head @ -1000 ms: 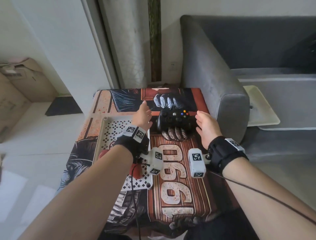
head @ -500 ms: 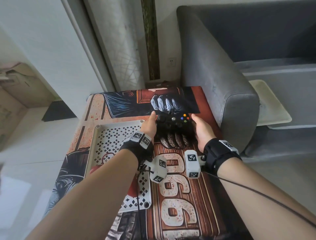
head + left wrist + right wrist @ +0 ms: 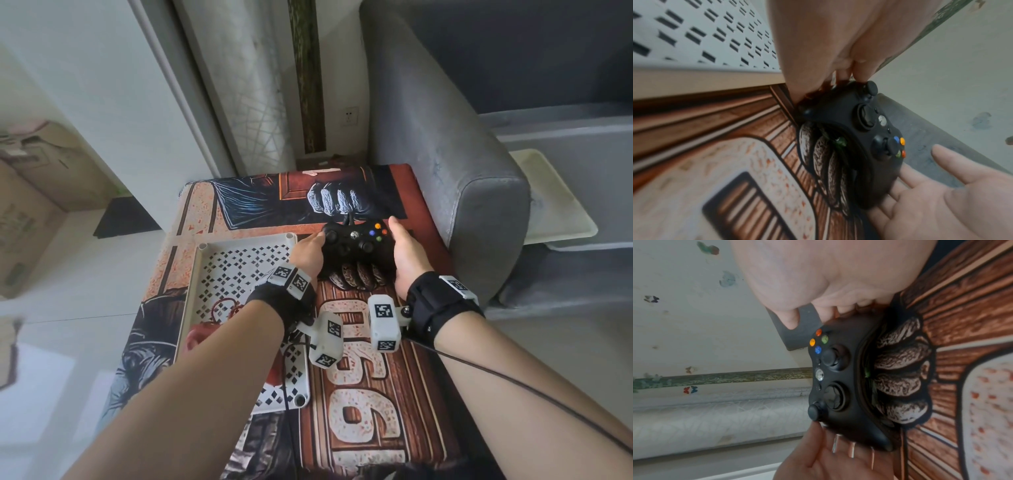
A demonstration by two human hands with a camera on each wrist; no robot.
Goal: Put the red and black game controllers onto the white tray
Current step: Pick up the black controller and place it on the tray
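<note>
Both hands grasp the black controller over the desk, the left hand at its 9 o'clock end, the right hand at 3. The tray lies beside it at 9 o'clock, holding the red controller.

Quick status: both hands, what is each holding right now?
Left hand: grips the left end of the black controller.
Right hand: fingers under the controller's right end, thumb raised.

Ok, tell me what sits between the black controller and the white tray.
Only the left hand, gripping the black controller on its tray side. The white tray lies right beside it; the red controller occupies the near end, the far end looks free.
</note>
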